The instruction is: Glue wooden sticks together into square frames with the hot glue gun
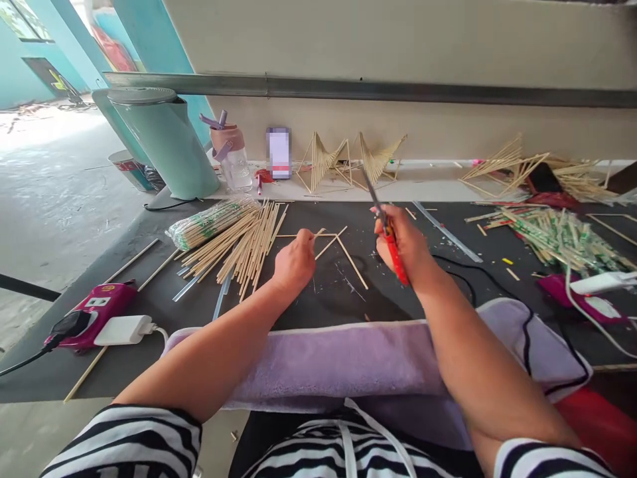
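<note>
While our right hand [405, 240] grips a red-handled tool [396, 257] to the right of the angled wooden sticks [352, 262], our left hand [295, 263] pinches a thin stick piece [320, 234] just left of them. Farther left of them, we cannot read the green print [212, 219] on the plastic-wrapped stick bundle [216, 224].

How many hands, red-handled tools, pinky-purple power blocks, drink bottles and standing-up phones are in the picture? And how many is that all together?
Hands: 2, left hand and right hand
Red-handled tool: 1
Pinky-purple power blocks: 2
Drink bottle: 1
Standing-up phone: 1
Total: 7
</note>
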### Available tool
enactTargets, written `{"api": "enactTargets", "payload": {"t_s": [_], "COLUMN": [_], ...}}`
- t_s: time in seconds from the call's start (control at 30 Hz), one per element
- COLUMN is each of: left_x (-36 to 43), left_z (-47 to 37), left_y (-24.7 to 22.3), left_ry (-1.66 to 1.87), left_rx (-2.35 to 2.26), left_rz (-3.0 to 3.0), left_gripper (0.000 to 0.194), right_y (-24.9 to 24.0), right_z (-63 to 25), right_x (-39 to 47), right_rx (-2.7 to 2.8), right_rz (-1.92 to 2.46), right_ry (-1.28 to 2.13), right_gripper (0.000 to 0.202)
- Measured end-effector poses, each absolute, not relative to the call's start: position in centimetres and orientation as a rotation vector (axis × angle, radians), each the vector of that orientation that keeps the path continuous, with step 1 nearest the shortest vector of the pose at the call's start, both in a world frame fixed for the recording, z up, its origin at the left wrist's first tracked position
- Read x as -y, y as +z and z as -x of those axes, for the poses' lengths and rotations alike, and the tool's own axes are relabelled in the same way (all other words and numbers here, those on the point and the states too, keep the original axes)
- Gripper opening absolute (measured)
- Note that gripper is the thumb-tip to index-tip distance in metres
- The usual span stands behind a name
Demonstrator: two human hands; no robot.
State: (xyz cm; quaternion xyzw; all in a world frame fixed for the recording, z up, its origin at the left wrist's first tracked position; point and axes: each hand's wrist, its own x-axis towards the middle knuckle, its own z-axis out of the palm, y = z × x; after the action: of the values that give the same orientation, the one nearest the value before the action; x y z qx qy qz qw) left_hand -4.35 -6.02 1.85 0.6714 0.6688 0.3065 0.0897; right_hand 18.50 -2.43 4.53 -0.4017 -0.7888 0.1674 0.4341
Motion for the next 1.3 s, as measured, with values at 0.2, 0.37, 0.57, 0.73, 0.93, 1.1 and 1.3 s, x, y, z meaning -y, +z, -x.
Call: {"api": "enactTargets", "payload": {"t_s": [0.2,0.37,0.57,0.73,0.93,1.1,1.3], "left_x": [5.6,5.8,7.0,7.5,7.6,7.7,7.8], "left_z": [5.1,4.4,3.4,3.1,3.1,3.0,2.8], "left_y": [2.6,2.5,3.4,3.9,4.0,3.8,3.6], "left_ry": [1.289,1.416,1.471,1.423,1.4,1.388,1.376], "left_rx": [-1.816,-1.442,-1.177,-1.109,-0.973,-0.978,-0.968], "left_rz": [-1.724,-1.341,-1.252,-1.235,-1.155,-1.173,-1.142], "left_gripper": [0.011,0.011,0.011,0.015,0.018,0.019,0.018], "right_y": [2.1,2.9,2.8,2.9,2.8,2.4,2.9], "right_z": [-18.9,-18.4,-17.3,-16.3,-16.2,-16.7,-16.6], "right_x": [2.0,3.0,3.5,4.2,4.2,3.8,4.0], "right_rx": [2.194,2.263,2.34,2.325,2.263,2.275,2.261], "right_rz": [0.975,1.133,1.278,1.286,1.283,1.197,1.312], "right_ry": [0.083,0.025,0.001,-0.122,-0.137,0.035,-0.09], "right_gripper": [0.065,0.054,0.044,0.04,0.041,0.046,0.038]}}
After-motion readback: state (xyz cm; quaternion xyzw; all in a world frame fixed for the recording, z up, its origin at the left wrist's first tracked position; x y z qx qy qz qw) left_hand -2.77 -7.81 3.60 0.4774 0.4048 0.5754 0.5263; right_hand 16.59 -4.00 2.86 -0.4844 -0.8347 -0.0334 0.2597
